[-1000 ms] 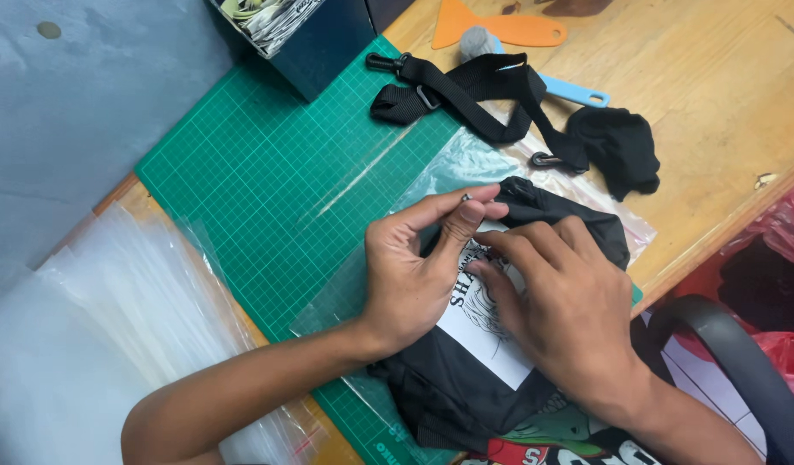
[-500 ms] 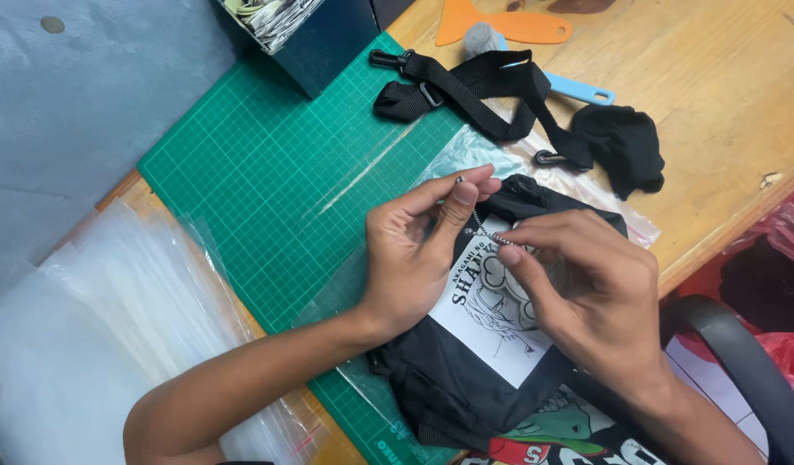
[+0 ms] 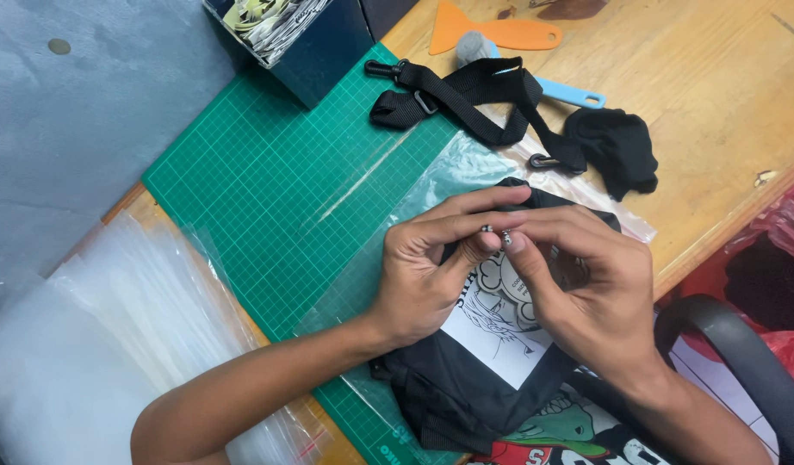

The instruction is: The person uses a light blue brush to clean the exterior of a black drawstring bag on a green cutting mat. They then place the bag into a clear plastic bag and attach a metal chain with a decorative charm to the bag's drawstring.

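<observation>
My left hand (image 3: 431, 267) and my right hand (image 3: 586, 284) meet fingertip to fingertip above a black pouch (image 3: 466, 379) with a white printed panel. Between the fingertips they pinch a small metal ball chain (image 3: 496, 232), one end in each hand. The pouch lies on a clear plastic bag (image 3: 397, 250) spread over a green cutting mat (image 3: 268, 172).
A black strap with metal clips (image 3: 466, 95) and a black cloth piece (image 3: 617, 151) lie on the wooden table (image 3: 716, 95). An orange scraper (image 3: 492, 33), a blue-handled tool (image 3: 569, 92), a dark box (image 3: 302, 43) and a stack of clear bags (image 3: 96, 344) surround the mat.
Both hands have lifted off the pouch and come together. The fingertips now pinch the small chain between them, where earlier they worked at the pouch's top edge.
</observation>
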